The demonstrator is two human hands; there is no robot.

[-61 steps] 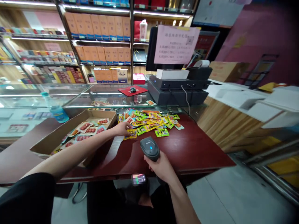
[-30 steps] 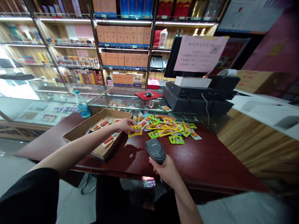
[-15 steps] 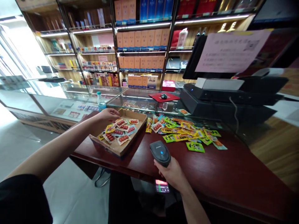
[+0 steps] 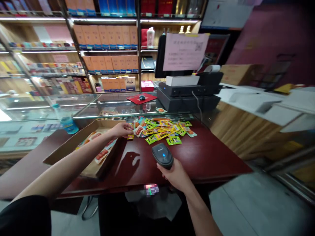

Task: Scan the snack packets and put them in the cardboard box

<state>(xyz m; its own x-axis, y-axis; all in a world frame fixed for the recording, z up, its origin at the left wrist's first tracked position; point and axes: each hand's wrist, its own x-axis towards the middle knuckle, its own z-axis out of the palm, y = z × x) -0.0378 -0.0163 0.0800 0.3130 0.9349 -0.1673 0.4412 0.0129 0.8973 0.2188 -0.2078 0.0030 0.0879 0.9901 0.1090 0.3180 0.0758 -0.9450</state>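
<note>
My right hand [image 4: 176,175] is wrapped round the handle of a dark barcode scanner [image 4: 162,155] with a lit blue spot, held over the front of the desk. Loosely curled, the fingers of my left hand [image 4: 123,130] reach the left end of a snack packet pile [image 4: 162,129]. Just beside the fingertips lie a yellow packet [image 4: 130,136] and a sausage packet [image 4: 138,131]; contact is hard to make out. Under my left forearm, a shallow cardboard box [image 4: 98,172] holds several sausage packets [image 4: 102,154], partly hidden.
A blue-labelled bottle [image 4: 69,124] stands behind the box. Past the pile are a glass counter, a mouse [image 4: 142,97] on a red mat [image 4: 133,100], and a black register [image 4: 187,101]. A lit phone screen [image 4: 151,189] shows below the desk edge.
My left hand has moved right, from above the box to the pile's left end. My head view has turned right. The scanner stays in my right hand.
</note>
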